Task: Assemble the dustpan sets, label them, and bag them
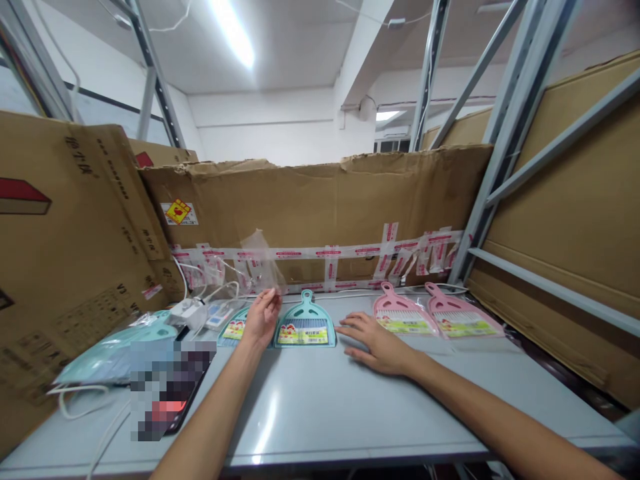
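"What's closest?"

"My own forearms: the left forearm (pixel 215 413) and the right forearm (pixel 480 408), both reaching in over the grey table (pixel 320 400)."

"What has your left hand got?"

"My left hand (pixel 263 320) pinches a clear plastic bag (pixel 263 260) between thumb and fingers. The bag rises above my fingertips, in front of the taped cardboard (pixel 305 207)."

"And the right?"

"My right hand (pixel 373 341) has its fingers spread, palm downward, just beside the right edge of the teal dustpan set (pixel 304 333). Whether a fingertip touches that edge, I can't tell."

"How does that set lie?"

"On the table between my hands, handle pointing away from me, bristles showing above a yellow-green label."

"What else is about?"

"A second teal set (pixel 234 329) to its left, partly hidden by my left hand. Two pink sets (pixel 404 315) lie side by side, past my right hand."

"And further left?"

"A phone (pixel 183 390), its screen blurred into blocks, near a clear-wrapped teal package (pixel 107 353). Behind the phone sits a white plug (pixel 188 311)."
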Demonstrator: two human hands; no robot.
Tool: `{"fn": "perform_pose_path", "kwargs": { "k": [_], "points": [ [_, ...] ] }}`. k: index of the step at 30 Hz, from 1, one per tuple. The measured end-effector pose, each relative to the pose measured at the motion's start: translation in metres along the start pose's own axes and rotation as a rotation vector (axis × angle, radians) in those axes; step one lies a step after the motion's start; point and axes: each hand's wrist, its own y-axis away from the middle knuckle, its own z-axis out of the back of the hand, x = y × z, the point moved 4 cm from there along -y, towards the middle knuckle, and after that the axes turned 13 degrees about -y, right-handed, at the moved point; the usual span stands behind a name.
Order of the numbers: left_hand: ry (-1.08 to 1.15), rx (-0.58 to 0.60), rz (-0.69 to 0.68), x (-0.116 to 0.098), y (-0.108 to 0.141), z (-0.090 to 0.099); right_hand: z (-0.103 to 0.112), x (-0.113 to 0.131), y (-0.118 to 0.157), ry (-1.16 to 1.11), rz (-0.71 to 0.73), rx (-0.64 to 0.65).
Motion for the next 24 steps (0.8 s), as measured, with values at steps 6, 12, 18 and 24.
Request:
{"fn": "perform_pose_path", "kwargs": {
  "k": [6,12,18,24],
  "points": [
    [-0.156,0.121,-0.012,0.013,0.002,-0.005,-0.012,-0.006,-0.008,0.006,-0.051,0.057],
    [-0.198,0.104,-0.011,0.017,0.003,-0.003,-0.001,-0.028,-0.004,-0.013,-0.106,-0.158],
    [-0.204,0.069,0.009,0.015,0.005,-0.003,0.013,-0.055,0.002,-0.136,-0.274,-0.347],
    [-0.183,0.195,0.052,0.016,0.005,-0.005,0.026,-0.065,0.007,-0.329,-0.378,-0.533]
  ]
}}
